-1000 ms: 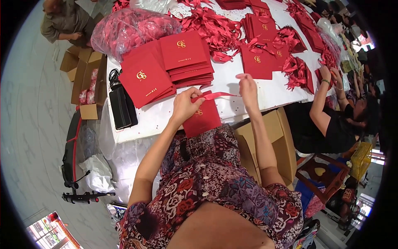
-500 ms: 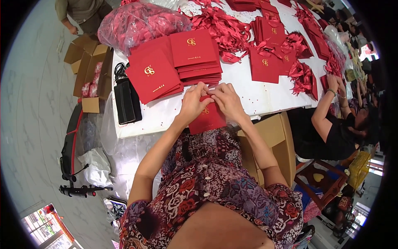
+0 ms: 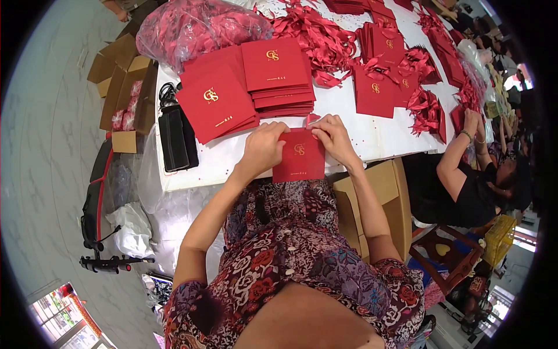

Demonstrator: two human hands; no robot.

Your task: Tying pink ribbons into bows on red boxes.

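Observation:
A flat red paper bag (image 3: 299, 166) with a gold emblem stands upright at the table's front edge, close to my body. My left hand (image 3: 264, 145) is closed on its upper left edge, thumb at the front. At its top right corner, my right hand (image 3: 336, 139) pinches a short loop of red ribbon (image 3: 312, 120) that rises above the bag's top edge. Just beyond my hands lie two stacks of flat red bags, a left stack (image 3: 216, 110) and a right stack (image 3: 276, 67). How the ribbon joins the bag is hidden by my fingers.
A black case (image 3: 179, 139) lies at the table's left edge. Behind are a plastic sack of ribbon (image 3: 195, 32) and loose red ribbons (image 3: 317, 41). Ribboned bags (image 3: 375, 96) lie to the right. Cardboard boxes stand left (image 3: 125, 142) and beside my right arm (image 3: 381, 200). A co-worker (image 3: 459, 180) works at right.
My hands have moved apart, the right one outward to the right. The bag's front now shows more fully, and a ribbon loop appears at its top.

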